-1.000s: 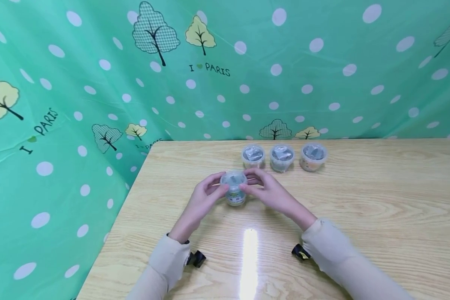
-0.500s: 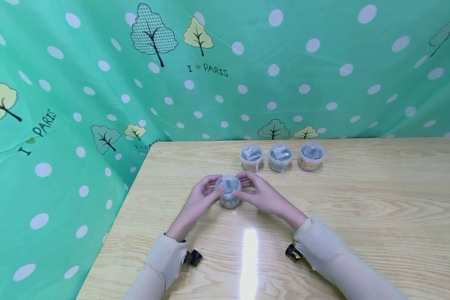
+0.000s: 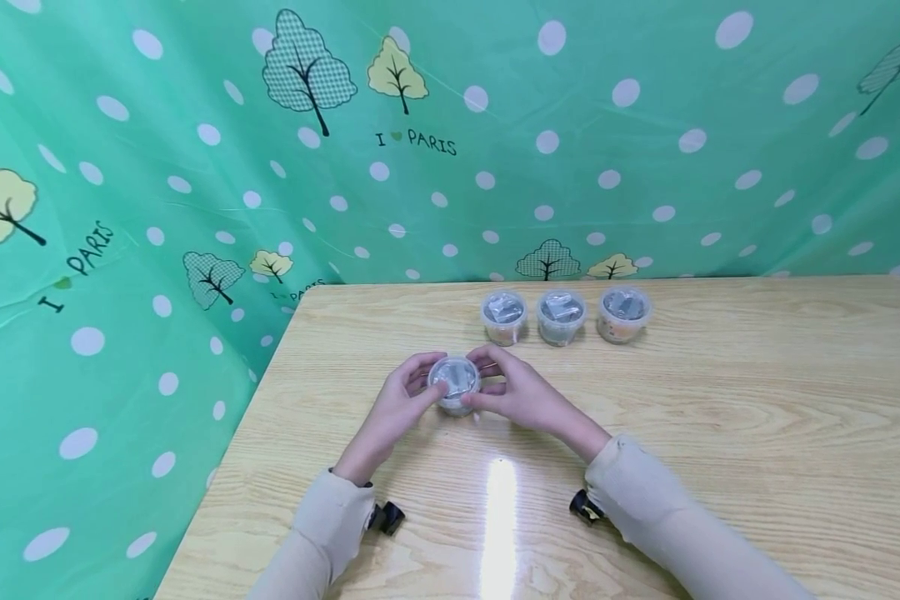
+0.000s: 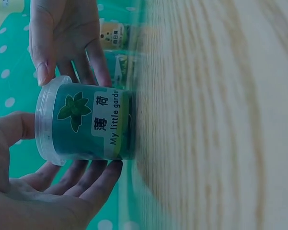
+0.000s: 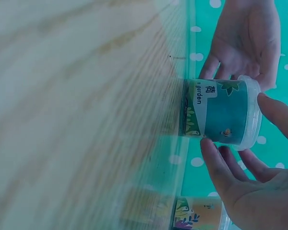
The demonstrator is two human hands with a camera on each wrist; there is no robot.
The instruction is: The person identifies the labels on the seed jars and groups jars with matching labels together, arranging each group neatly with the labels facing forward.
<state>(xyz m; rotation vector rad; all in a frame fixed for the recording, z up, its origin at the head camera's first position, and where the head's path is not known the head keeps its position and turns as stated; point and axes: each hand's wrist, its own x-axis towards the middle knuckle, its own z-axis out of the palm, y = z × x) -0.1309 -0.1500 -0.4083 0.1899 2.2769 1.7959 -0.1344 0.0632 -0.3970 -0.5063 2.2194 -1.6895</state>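
A clear-lidded plastic tub [image 3: 456, 380] stands upright on the wooden table between both hands. Its green label, with a leaf picture and the words "My little garden", shows in the left wrist view, where the tub [image 4: 84, 122] has its base at the table top. My left hand [image 3: 403, 393] holds the tub's left side, thumb at the lid's rim and fingers curved along the wall. From the other side my right hand [image 3: 523, 393] grips it the same way, its thumb at the near rim. In the right wrist view the tub [image 5: 221, 112] sits between both hands.
Three similar lidded tubs stand in a row near the table's back edge: a left one [image 3: 504, 318], a middle one [image 3: 561, 318] and a right one [image 3: 624, 315] with orange on its side. A green dotted curtain [image 3: 645, 108] hangs behind the table [image 3: 735, 417].
Both hands have brought the tub slightly left and nearer to me, and lowered it. Its lid now faces more upward. The three tubs at the back stay in their row.
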